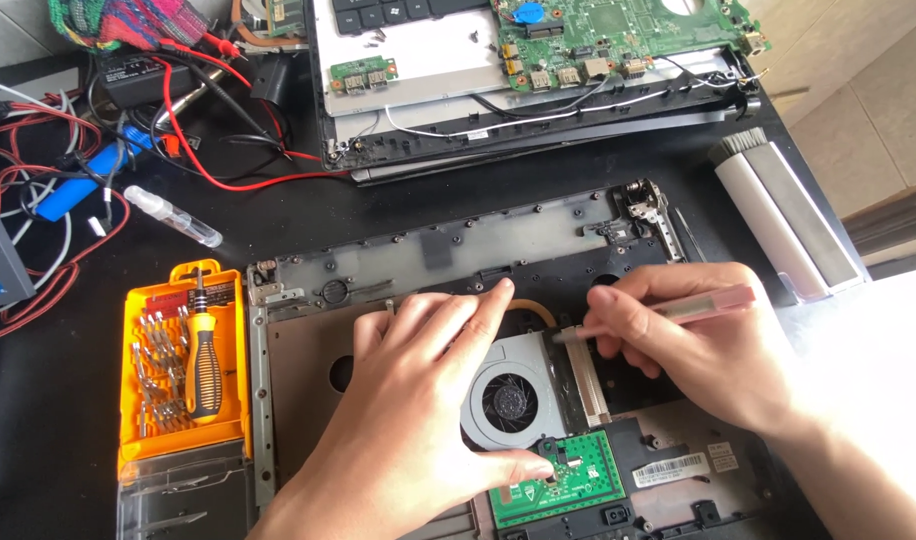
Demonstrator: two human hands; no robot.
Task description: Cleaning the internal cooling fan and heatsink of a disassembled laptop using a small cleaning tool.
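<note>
Head view: two hands (418, 400) (698, 350), one pink tool (703, 303), one fan (508, 400).

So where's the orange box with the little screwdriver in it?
In the head view, the orange screwdriver kit lies open on the black table, at the left, right beside the laptop base and to the left of the person's left hand.

Orange screwdriver kit (183, 365), green circuit board (563, 480), silver-grey fan (508, 395), pink tool (693, 305), red wires (193, 150), black table (48, 400).
</note>
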